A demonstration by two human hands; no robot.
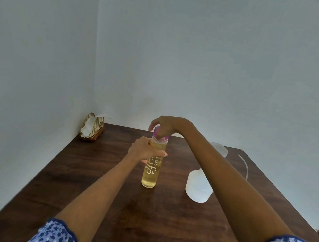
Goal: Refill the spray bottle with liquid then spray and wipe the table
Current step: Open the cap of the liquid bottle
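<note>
**In a pale-walled corner: two hands on a bottle of yellow liquid**

In the corner of a room with plain bluish-white walls stands a dark wooden table (104, 185), its left and far edges close against the walls. At the far left corner sits a wire napkin holder (92, 128) with white tissue in it. Near the table's middle stands an upright clear bottle (152, 167) of yellow liquid. The left hand (143, 149) grips its upper body, fingers curled round it. The right hand (167, 127) comes down from above, fingers pinching the purple cap (157, 135). Just right of the bottle stands the translucent spray bottle (197, 185), partly hidden behind the right forearm; a thin tube (245, 166) curves above the table's right side. The near half of the table lies bare between the forearms, and the right edge is open to the room.
</note>
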